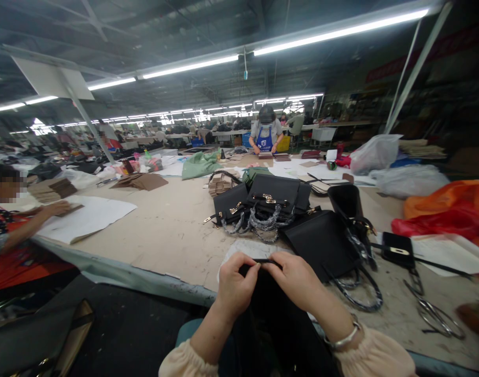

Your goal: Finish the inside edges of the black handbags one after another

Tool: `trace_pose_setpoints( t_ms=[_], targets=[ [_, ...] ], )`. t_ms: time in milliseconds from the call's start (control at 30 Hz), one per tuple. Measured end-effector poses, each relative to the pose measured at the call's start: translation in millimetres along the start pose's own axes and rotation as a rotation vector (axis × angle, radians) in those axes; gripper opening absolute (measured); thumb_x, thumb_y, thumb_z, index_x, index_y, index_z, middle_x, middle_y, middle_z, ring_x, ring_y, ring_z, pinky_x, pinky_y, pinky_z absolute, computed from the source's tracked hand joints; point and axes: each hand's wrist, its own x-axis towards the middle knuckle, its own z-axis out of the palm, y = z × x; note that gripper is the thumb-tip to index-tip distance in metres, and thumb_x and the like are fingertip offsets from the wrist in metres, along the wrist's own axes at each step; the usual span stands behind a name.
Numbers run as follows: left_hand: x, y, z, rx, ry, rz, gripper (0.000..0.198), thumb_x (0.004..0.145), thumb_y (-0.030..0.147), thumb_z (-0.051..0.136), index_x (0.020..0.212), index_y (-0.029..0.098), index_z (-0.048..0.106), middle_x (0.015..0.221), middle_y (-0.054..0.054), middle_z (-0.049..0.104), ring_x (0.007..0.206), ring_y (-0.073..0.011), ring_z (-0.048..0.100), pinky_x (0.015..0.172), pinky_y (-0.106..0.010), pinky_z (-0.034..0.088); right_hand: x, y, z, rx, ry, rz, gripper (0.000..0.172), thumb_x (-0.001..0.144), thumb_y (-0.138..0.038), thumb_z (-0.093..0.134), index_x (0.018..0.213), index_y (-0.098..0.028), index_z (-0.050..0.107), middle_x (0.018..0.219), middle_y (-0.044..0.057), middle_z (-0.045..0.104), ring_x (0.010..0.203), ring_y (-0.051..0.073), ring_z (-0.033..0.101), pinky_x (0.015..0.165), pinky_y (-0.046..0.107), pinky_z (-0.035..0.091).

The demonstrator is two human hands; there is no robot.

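Observation:
Both of my hands are close together at the table's near edge. My left hand point(236, 283) pinches the upper edge of a black bag piece point(276, 309) between thumb and fingers. On the same edge, a little to the right, my right hand point(296, 275) also grips with bent fingers. The piece hangs dark below them, and its lower part is hard to make out. Just beyond lie several black handbags point(271, 191) with gold clasps and plastic-wrapped handles. Another black bag point(322, 243) lies flat beside my right hand.
Scissors point(438, 314) and a small black piece with a gold clasp point(397, 248) lie at right. Plastic bags point(375, 157) and orange-red wrapping point(447, 204) are behind. A co-worker's hand point(58, 208) rests on white paper point(94, 214) at left; another person point(266, 131) works opposite.

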Motion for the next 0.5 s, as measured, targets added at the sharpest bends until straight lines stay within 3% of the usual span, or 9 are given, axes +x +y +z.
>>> trace_pose_setpoints(
  t_ms=[500],
  targets=[
    [-2.7,-0.8,2.0,-0.015,0.021,0.006,0.006,0.077,0.02,0.059,0.072,0.018,0.06,0.071,0.001,0.061,0.07,-0.0128,0.058,0.068,-0.024,0.045,-2.6,0.6,-0.3,0.056,0.004,0.003,0.026,0.088,-0.038,0.047,0.071,-0.021,0.057,0.074,-0.001,0.059,0.072,0.015,0.054,0.063,0.026,0.033]
  ],
)
